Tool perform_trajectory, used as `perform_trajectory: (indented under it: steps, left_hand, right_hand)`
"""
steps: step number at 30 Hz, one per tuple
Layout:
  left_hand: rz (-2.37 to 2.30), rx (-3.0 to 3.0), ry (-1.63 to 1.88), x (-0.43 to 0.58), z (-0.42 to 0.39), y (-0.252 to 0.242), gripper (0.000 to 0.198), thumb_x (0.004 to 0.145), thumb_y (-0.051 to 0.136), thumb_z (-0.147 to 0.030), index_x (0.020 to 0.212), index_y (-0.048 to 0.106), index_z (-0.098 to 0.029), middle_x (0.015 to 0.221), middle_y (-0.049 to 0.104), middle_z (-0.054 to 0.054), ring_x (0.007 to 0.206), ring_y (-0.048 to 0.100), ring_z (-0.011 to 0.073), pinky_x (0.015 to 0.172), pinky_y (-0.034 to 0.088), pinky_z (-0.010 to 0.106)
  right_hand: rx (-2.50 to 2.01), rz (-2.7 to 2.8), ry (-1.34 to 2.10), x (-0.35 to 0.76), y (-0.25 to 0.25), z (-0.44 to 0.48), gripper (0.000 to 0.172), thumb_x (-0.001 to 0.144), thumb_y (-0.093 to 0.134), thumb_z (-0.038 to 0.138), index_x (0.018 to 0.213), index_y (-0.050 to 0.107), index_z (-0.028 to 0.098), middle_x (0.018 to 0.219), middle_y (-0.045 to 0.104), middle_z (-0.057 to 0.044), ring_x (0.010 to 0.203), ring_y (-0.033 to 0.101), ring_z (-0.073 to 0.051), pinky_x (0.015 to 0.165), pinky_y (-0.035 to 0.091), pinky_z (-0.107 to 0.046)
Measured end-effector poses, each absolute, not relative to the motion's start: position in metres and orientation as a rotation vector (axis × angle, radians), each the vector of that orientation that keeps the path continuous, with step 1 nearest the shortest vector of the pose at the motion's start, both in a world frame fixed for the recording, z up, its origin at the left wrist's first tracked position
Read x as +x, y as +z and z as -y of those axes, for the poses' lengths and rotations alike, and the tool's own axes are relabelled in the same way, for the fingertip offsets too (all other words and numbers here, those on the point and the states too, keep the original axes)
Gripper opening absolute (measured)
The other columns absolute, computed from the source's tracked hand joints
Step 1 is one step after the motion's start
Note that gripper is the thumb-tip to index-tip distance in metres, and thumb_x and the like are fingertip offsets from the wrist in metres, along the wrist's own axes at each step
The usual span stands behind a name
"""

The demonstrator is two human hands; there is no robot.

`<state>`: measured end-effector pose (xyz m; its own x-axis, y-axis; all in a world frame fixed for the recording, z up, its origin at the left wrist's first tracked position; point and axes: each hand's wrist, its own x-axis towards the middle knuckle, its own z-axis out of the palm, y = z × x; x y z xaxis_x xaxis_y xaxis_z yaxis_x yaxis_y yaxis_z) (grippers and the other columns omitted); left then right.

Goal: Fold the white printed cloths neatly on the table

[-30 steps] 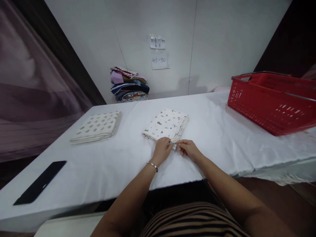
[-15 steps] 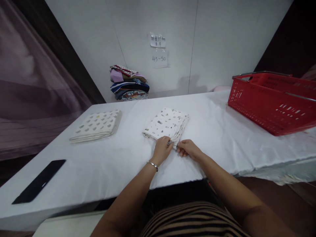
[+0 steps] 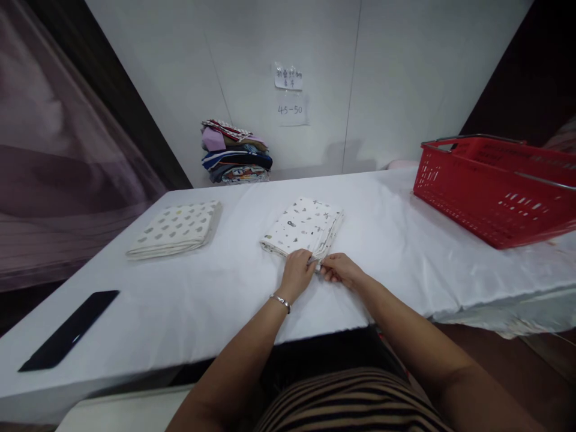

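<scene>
A folded white cloth (image 3: 300, 225) with small dark and tan prints lies flat in the middle of the table, its right side showing stacked layers. My left hand (image 3: 297, 270) grips the cloth's near edge close to the right corner, fingers on top. At that same corner, my right hand (image 3: 341, 268) pinches the layers between thumb and fingers. The fingertips of both hands are close together. To the left rests another folded cloth (image 3: 180, 228), cream with grey prints, untouched.
A red plastic basket (image 3: 490, 192) with metal handles stands at the right of the white-covered table (image 3: 391, 252). A dark flat panel (image 3: 69, 330) lies at the left front. Against the wall at the back is a pile of folded fabrics (image 3: 236, 153), below paper signs (image 3: 290, 93).
My right hand has shifted slightly left and up, closer to my left hand at the corner. The cloth stays where it was.
</scene>
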<state>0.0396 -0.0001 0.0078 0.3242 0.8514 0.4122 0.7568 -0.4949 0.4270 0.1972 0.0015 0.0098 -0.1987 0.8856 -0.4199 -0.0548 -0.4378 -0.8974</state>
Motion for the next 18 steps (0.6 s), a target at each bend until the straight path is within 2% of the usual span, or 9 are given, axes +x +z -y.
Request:
perform_trajectory:
  steps: [8,18]
  left_hand:
    - [-1.456,2.418,0.898,0.0381,0.0011,0.0105,0.007,0.083,0.052,-0.022,0.077,0.050,-0.020,0.082,0.057,0.002,0.082,0.052,0.0181,0.076,0.038,0.033]
    - [-1.453,2.385,0.944,0.0378,-0.0002,0.0099,0.007,0.082,0.053,-0.020,0.076,0.049,-0.020,0.080,0.056,0.001,0.079,0.051,0.0170,0.074,0.038,0.031]
  right_hand:
    - [-1.385,1.071,1.603,0.1941,0.0061,-0.0001,0.018,0.074,0.058,0.020,0.058,0.050,0.017,0.046,0.058,0.002,0.032,0.051,-0.009,0.025,0.026,-0.015]
    - [-1.283,1.045,1.632,0.1930,0.0104,0.0023,0.009,0.074,0.056,0.020,0.065,0.056,0.016,0.053,0.061,0.001,0.036,0.050,-0.006,0.027,0.027,-0.015]
